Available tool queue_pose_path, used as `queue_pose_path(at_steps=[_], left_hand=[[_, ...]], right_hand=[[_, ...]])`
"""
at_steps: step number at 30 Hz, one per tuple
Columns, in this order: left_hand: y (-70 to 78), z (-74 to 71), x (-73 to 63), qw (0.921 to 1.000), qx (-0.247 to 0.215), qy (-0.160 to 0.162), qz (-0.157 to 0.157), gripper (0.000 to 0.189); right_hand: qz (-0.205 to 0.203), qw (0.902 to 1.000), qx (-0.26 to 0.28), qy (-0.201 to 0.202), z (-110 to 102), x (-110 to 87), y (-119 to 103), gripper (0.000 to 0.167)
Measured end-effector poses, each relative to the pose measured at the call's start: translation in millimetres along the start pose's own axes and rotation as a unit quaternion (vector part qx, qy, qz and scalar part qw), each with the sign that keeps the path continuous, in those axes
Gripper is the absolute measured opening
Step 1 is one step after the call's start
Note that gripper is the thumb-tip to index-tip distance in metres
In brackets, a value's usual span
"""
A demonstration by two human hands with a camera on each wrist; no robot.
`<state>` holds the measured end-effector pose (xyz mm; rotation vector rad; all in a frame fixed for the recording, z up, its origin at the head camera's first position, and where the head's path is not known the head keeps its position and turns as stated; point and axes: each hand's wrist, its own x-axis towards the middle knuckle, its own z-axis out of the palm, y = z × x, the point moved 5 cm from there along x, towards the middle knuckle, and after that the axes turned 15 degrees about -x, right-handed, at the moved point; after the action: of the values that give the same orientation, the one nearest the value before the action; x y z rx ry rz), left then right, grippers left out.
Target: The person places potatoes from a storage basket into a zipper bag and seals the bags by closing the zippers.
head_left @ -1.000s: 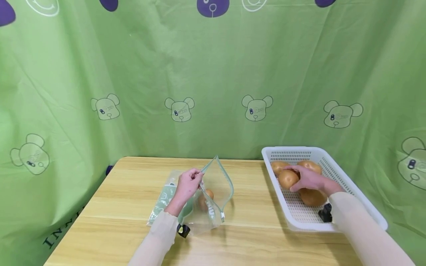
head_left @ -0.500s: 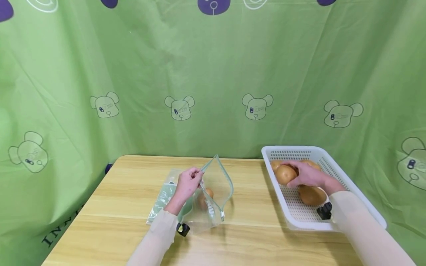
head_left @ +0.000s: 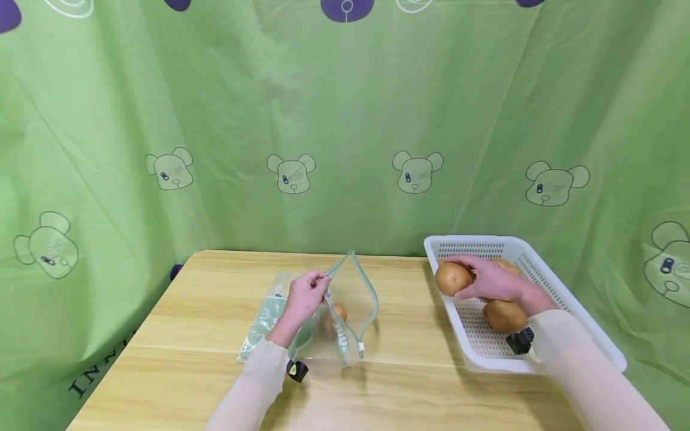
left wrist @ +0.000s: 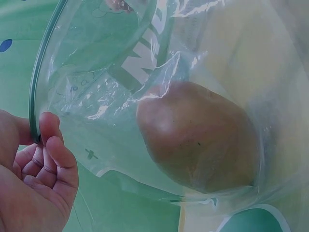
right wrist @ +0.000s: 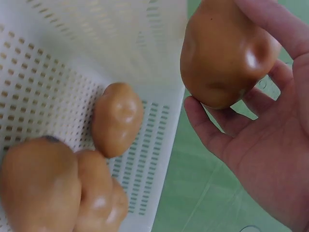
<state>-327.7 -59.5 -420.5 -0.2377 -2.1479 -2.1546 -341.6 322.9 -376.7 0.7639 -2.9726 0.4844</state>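
My left hand [head_left: 306, 296] pinches the rim of a clear zip bag [head_left: 357, 294], whose mouth gapes to the right. A brown potato [left wrist: 198, 137] lies inside the bag, seen through the plastic in the left wrist view. My right hand [head_left: 493, 281] grips another potato [head_left: 454, 279] between thumb and fingers, raised at the left rim of the white basket [head_left: 496, 363]. Below it in the right wrist view, several potatoes stay in the basket, among them a small one [right wrist: 118, 118] and a larger one [right wrist: 41, 183].
A flat green-printed plastic bag [head_left: 264, 323] lies on the wooden table [head_left: 205, 311] beneath my left hand. Behind the table hangs a green curtain [head_left: 356, 203] with bear prints. Small black devices sit at both wrists.
My right hand has lifted the potato and carried it left, from inside the basket to its left rim. The left hand and the zip bag stay in place.
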Motion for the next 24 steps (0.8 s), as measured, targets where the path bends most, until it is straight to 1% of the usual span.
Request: queue_pose_path(at_steps=[4, 9, 16, 19, 22, 24], left_hand=[[0.4, 0.5, -0.2, 1.0000, -0.003, -0.002, 0.000, 0.011], [-0.4, 0.9, -0.3, 1.0000, -0.006, -0.002, -0.004, 0.010], [-0.5, -0.7, -0.8, 1.0000, 0.002, 0.001, 0.001, 0.010], [-0.9, -1.0, -1.1, 1.0000, 0.000, 0.001, 0.000, 0.010], [-0.8, -1.2, -1.4, 1.0000, -0.002, 0.001, 0.000, 0.010], [-0.5, -1.4, -1.7, 1.0000, -0.004, 0.002, 0.001, 0.010]], right_hand=[[0.004, 0.9998, 0.014, -0.010, -0.1, 3.4, -13.6, 0.083], [-0.024, 0.9993, 0.024, -0.014, 1.8, 8.2, -31.6, 0.082], [-0.055, 0.9982, 0.023, 0.010, 6.9, 19.5, -55.3, 0.078], [-0.055, 0.9983, 0.007, 0.021, 9.1, 24.2, -65.3, 0.077], [-0.052, 0.9983, 0.017, 0.020, 12.3, 28.7, -75.7, 0.076], [-0.055, 0.9978, 0.033, 0.016, 14.9, 31.5, -83.0, 0.075]])
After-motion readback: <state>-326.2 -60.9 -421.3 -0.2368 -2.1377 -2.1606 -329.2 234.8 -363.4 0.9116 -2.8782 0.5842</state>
